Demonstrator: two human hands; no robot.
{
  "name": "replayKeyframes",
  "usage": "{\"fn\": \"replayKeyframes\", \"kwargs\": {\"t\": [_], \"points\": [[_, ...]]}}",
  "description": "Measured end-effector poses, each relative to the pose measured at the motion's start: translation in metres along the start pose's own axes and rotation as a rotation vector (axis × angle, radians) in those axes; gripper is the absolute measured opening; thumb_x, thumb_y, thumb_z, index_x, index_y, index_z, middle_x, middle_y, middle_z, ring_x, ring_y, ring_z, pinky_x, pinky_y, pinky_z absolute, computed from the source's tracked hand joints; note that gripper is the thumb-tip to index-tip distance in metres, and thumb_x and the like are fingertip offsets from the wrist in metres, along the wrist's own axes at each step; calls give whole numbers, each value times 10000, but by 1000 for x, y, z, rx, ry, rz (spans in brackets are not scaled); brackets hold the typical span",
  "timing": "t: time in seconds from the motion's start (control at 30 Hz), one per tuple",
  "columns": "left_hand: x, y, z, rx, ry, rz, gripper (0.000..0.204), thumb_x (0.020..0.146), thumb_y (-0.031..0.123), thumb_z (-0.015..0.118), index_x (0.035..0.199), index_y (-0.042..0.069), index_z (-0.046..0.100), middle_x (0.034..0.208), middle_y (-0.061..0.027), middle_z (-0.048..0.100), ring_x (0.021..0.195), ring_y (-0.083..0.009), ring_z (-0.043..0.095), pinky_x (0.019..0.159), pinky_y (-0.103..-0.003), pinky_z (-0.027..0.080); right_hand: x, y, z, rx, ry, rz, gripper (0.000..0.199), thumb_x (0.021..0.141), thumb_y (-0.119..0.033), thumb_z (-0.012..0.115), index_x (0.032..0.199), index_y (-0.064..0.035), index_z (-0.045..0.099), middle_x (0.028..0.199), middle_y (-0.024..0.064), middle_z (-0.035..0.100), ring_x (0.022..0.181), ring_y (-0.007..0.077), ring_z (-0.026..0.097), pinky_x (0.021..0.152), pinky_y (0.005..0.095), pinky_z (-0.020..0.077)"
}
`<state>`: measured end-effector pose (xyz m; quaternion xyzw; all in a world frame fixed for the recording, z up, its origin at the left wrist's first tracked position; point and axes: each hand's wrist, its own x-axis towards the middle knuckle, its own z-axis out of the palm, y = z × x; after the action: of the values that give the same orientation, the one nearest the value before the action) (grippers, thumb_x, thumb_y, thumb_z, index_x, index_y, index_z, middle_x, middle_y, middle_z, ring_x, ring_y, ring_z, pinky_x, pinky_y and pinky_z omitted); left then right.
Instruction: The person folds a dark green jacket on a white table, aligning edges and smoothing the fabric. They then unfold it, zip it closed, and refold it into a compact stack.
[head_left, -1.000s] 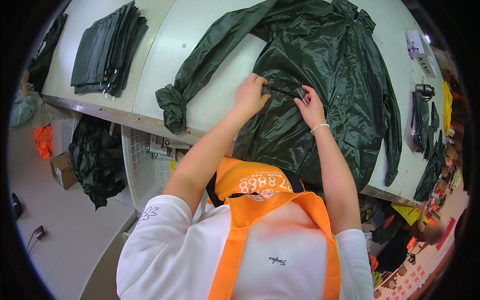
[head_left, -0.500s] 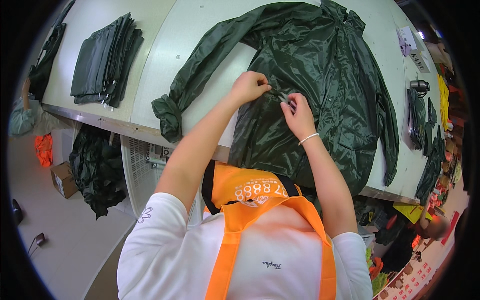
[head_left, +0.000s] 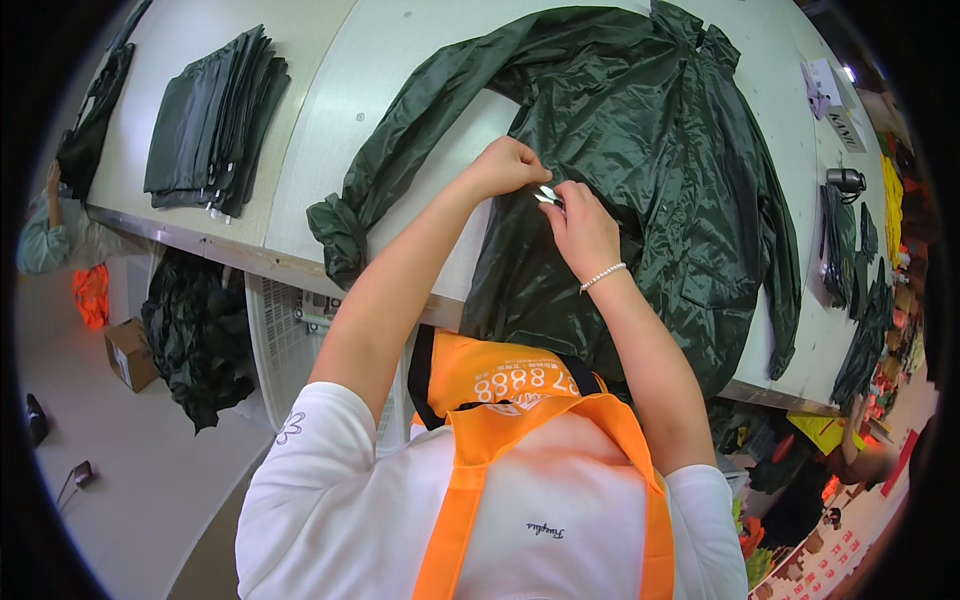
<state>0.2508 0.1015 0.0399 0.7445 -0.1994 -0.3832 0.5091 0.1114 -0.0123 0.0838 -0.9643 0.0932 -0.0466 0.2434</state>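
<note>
Hands (head_left: 545,195) shifted slightly left, pinching glossy dark-green jacket (head_left: 640,200), spread, wrinkled

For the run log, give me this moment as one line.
left hand: pinching jacket | right hand: holding small white piece | table: folded stack

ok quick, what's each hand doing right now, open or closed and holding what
Left hand: closed, pinching the dark green jacket fabric.
Right hand: closed, fingertips pinching a small pale piece on the jacket; what it is cannot be told.
</note>
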Motion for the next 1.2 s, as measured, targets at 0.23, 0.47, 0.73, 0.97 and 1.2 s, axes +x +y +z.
{"fn": "replayKeyframes", "kwargs": {"t": [0.23,0.47,0.73,0.97,1.2], "points": [[1,-6,2,48,30,35,193,766,184,709,717,-2,695,646,-34,641,600,-85,539,571,-257,431,4,3,1,-117,-1,-101,156,860,-211,620,914,-76,564,845,87,586,778,295,601,644,389,482],[-85,-21,4,217,612,4,337,782,356,697,762,20,672,696,-91,658,657,-194,617,605,-313,477,-40,28,-15,344,98,164,297,794,-242,734,930,-38,567,768,117,590,673,215,603,615,324,486],[-178,-52,79,512,520,-256,357,855,381,609,860,24,628,754,-148,645,754,-369,620,639,-429,484,-152,61,9,185,31,191,403,803,-98,675,1167,-65,506,1031,137,520,849,296,599,691,375,505],[-173,-103,60,-140,713,-251,333,940,296,527,833,-18,560,766,-173,627,728,-272,603,672,-385,448,-161,93,12,-8,72,-59,409,807,-239,691,1147,-77,533,951,120,534,822,304,581,669,384,491],[-183,-72,63,656,872,-101,307,847,295,652,1025,84,518,752,-154,613,753,-391,588,648,-466,452,-166,94,7,-32,56,-15,379,824,-257,674,1134,-76,555,937,93,541,785,287,589,649,386,486]]}}
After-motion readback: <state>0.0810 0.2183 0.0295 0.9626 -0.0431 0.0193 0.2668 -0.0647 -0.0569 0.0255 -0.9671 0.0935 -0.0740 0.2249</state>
